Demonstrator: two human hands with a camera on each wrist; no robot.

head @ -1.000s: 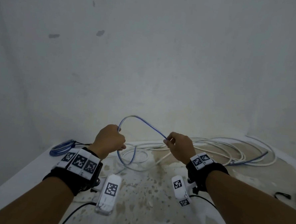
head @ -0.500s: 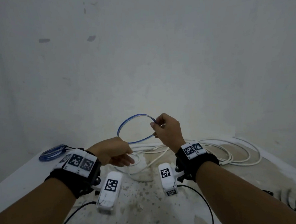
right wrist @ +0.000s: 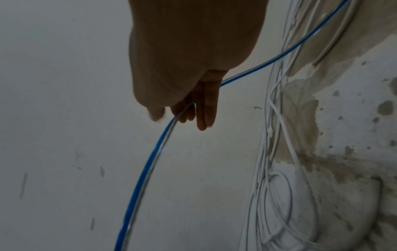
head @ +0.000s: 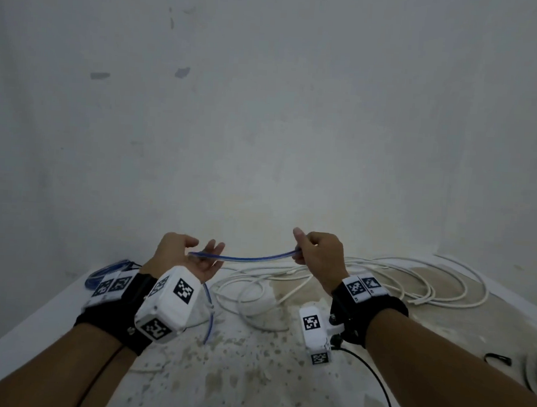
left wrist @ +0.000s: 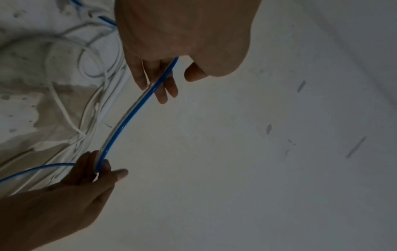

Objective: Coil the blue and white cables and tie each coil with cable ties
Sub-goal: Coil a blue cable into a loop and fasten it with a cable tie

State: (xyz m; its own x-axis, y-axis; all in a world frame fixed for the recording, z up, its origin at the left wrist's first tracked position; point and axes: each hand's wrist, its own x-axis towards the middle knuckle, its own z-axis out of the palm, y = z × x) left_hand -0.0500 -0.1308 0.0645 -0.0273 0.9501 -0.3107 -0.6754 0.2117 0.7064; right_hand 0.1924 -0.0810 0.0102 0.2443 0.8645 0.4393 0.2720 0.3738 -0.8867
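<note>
The blue cable (head: 245,259) sags in a short span between my two hands above the floor. My left hand (head: 202,260) is turned palm up, and the cable lies across its straight fingers (left wrist: 160,88) with the thumb held apart. My right hand (head: 302,252) pinches the cable at the span's right end, fingers curled round it (right wrist: 187,110). A blue tail (head: 209,316) hangs below the left hand. The white cable (head: 382,273) lies in loose loops on the floor behind and to the right.
A small coil of blue cable (head: 112,269) lies on the floor at the far left by the wall. Black ties (head: 498,359) lie at the right edge. The stained floor (head: 250,375) meets a pale wall (head: 266,109) close ahead.
The raised blue loop has been drawn out into a low span. My right hand moved right and down; my left hand turned palm up and its fingers opened.
</note>
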